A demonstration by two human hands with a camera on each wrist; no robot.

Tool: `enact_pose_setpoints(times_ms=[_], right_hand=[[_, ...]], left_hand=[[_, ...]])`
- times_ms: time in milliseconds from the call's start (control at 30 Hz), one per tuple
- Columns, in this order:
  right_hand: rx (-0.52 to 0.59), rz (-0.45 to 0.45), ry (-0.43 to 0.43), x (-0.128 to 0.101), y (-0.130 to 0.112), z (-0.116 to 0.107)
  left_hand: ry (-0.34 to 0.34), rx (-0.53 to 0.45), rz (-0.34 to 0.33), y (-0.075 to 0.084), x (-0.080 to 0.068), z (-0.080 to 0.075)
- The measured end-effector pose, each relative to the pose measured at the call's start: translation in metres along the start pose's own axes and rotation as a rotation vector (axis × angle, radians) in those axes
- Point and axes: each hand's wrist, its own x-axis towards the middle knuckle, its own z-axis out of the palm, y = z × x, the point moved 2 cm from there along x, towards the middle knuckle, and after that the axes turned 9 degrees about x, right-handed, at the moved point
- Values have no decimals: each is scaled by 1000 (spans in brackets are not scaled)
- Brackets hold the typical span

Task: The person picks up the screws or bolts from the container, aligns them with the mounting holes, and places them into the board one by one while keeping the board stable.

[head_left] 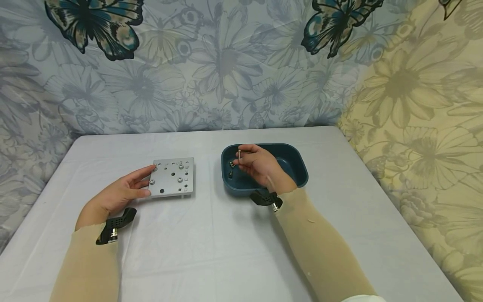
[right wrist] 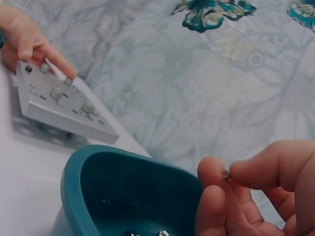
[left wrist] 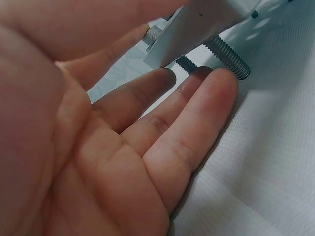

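My left hand (head_left: 117, 193) grips the left edge of a silver metal plate (head_left: 170, 183) drilled with several holes. Bolts (head_left: 180, 180) stand in some of these holes, and the left wrist view shows a threaded shank (left wrist: 229, 58) below the plate, close to the fingertips. Over a dark teal bin (head_left: 237, 192), my right hand (head_left: 260, 165) pinches a slim metal screw (head_left: 239, 154) between thumb and fingers. Only a small end of that screw (right wrist: 226, 174) shows in the right wrist view. Small metal fasteners (head_left: 231, 173) lie on the bin's floor, partly hidden by the hand.
Both things rest on a table with a white cloth (head_left: 203, 235), the plate left of the bin. Behind the table hangs a floral cloth (head_left: 226, 92) with butterflies. Each wrist carries a black camera mount, like the one on the left (head_left: 120, 220).
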Motion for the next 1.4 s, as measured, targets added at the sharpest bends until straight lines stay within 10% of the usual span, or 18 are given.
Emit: enact_pose_setpoints(times_ms=[567, 1400], right_hand=[[-14, -29, 60, -2, 2, 18], [-278, -65, -145, -18, 59, 117]], left_hand=[[-1, 3, 5, -2, 0, -1], [-23, -7, -3, -2, 1, -2]])
